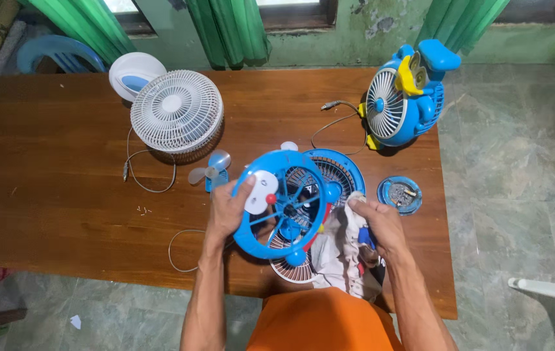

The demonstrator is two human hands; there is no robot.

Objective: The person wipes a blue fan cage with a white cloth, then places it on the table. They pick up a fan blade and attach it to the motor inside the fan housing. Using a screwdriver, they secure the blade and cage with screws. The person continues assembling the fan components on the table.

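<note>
- The blue fan guard [282, 205], round with open spokes and a white cartoon face, is tilted upright near the front of the wooden bench [50, 188].
- Around it: white fan [176, 112], blue cartoon fan [402, 97], ashtray [399, 194], loose fan blade [211, 170].
- The left hand [228, 209] grips the guard's left rim; the right hand [381, 224] clutches a cloth [342, 250] just beside it.
</note>
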